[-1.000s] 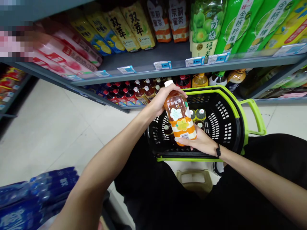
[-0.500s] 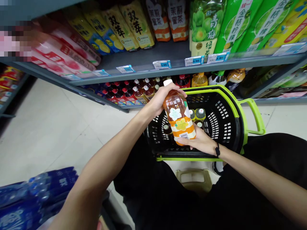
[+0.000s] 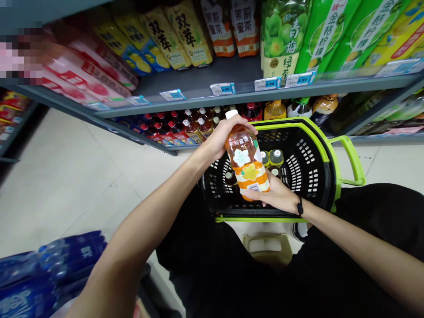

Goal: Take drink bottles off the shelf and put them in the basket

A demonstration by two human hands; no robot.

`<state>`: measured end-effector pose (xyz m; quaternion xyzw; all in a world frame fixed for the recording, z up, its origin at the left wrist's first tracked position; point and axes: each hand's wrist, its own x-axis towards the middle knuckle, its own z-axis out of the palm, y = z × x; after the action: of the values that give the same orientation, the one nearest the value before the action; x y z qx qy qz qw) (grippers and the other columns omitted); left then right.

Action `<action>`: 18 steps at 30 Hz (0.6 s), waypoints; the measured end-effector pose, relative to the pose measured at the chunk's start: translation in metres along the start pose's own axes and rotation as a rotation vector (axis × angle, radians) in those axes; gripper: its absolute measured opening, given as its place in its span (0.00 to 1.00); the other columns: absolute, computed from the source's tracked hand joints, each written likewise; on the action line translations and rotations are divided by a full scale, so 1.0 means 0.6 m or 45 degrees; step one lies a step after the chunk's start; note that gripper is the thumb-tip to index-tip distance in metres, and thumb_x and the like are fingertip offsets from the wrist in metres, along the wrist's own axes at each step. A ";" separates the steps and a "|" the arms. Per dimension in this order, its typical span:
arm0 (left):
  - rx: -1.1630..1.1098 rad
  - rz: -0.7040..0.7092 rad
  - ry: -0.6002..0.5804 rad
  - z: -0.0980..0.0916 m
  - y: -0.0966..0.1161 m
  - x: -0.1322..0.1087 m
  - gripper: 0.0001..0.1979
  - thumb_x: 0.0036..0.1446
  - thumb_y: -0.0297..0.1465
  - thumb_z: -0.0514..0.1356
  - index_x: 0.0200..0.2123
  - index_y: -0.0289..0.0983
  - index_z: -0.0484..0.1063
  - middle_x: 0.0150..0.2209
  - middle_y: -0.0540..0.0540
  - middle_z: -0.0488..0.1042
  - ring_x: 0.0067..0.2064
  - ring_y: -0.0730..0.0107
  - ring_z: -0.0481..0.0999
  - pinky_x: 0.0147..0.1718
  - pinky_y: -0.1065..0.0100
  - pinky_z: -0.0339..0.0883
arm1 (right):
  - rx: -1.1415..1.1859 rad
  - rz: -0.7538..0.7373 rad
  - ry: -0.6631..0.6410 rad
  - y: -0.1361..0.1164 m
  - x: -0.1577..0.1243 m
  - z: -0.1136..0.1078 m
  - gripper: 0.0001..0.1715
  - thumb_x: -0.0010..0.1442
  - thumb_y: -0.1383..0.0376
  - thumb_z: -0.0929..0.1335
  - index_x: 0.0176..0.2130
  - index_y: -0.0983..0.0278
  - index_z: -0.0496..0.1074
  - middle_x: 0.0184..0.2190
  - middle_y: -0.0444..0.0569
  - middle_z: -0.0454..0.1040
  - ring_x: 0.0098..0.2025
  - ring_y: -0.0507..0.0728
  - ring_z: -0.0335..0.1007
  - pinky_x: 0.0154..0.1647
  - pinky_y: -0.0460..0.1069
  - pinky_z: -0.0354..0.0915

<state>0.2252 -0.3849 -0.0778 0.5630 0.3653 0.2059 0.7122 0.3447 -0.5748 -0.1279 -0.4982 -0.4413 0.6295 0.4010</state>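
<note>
Head view. Bottle [image 3: 250,170], one: amber drink, white cap [image 3: 232,114], striped orange-and-cream label facing up; tilted, held between both grips, above the basket [image 3: 338,187]. Left grip [image 3: 223,138]: curled snugly round the bottle's shoulder, just below the cap. Right grip [image 3: 276,192]: curled under the lower end, thumb laid across the label's bottom edge. Wristband [image 3: 300,206], black: just behind the right grip, on the wrist. Basket: black, slotted, with lime-green trim; beneath both grips. Handle [image 3: 356,163], lime green: out to the right of the right grip. Capped bottles [image 3: 276,157], several: inside the basket, below the grips, partly hidden. Shelf [image 3: 195,84], grey: beyond the grips, with packed drinks [image 3: 285,39] and price tags [image 3: 223,89]. Red-capped bottles [image 3: 160,132]: under that shelf, beyond and left of the left grip. Blue packs [image 3: 71,254]: well left of the grips, toward the wearer.
</note>
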 end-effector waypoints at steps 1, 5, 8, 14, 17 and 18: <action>-0.001 0.002 -0.003 0.000 0.000 0.000 0.15 0.55 0.43 0.63 0.30 0.37 0.82 0.38 0.42 0.85 0.43 0.55 0.86 0.50 0.60 0.79 | -0.007 0.005 0.002 0.001 0.000 -0.001 0.24 0.61 0.50 0.78 0.48 0.61 0.76 0.40 0.48 0.82 0.36 0.54 0.78 0.29 0.46 0.72; -0.023 0.023 -0.010 0.001 0.001 -0.001 0.14 0.55 0.42 0.64 0.30 0.37 0.82 0.38 0.42 0.85 0.42 0.56 0.86 0.50 0.59 0.79 | -0.023 0.043 0.004 0.003 0.000 -0.002 0.26 0.60 0.48 0.78 0.48 0.62 0.76 0.40 0.49 0.82 0.35 0.55 0.78 0.25 0.46 0.71; -0.025 0.028 -0.008 0.000 0.001 -0.001 0.14 0.55 0.42 0.64 0.31 0.37 0.82 0.39 0.42 0.86 0.42 0.56 0.86 0.51 0.59 0.79 | -0.029 0.039 0.014 0.001 -0.001 -0.001 0.24 0.61 0.50 0.78 0.48 0.61 0.76 0.40 0.49 0.83 0.36 0.56 0.79 0.28 0.47 0.72; -0.021 -0.009 -0.017 0.000 0.001 -0.001 0.15 0.55 0.42 0.64 0.32 0.36 0.82 0.40 0.42 0.86 0.43 0.55 0.86 0.49 0.60 0.80 | -0.069 -0.002 0.038 0.002 0.000 -0.001 0.23 0.60 0.50 0.78 0.48 0.61 0.77 0.40 0.48 0.83 0.39 0.57 0.80 0.37 0.50 0.76; -0.033 -0.020 -0.013 0.001 0.001 -0.001 0.14 0.55 0.41 0.64 0.32 0.36 0.83 0.39 0.42 0.86 0.42 0.56 0.86 0.49 0.61 0.80 | -0.081 0.011 0.048 0.004 0.000 -0.001 0.24 0.60 0.50 0.79 0.49 0.61 0.77 0.40 0.48 0.83 0.39 0.57 0.80 0.36 0.50 0.76; -0.035 -0.019 -0.015 0.001 0.001 -0.001 0.14 0.55 0.41 0.64 0.32 0.36 0.83 0.39 0.42 0.86 0.42 0.56 0.86 0.48 0.61 0.80 | -0.081 0.016 0.048 0.005 0.000 -0.001 0.24 0.60 0.50 0.79 0.49 0.61 0.77 0.40 0.48 0.83 0.39 0.57 0.80 0.36 0.50 0.76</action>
<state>0.2255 -0.3854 -0.0772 0.5516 0.3625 0.2022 0.7235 0.3452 -0.5757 -0.1307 -0.5251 -0.4502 0.6081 0.3895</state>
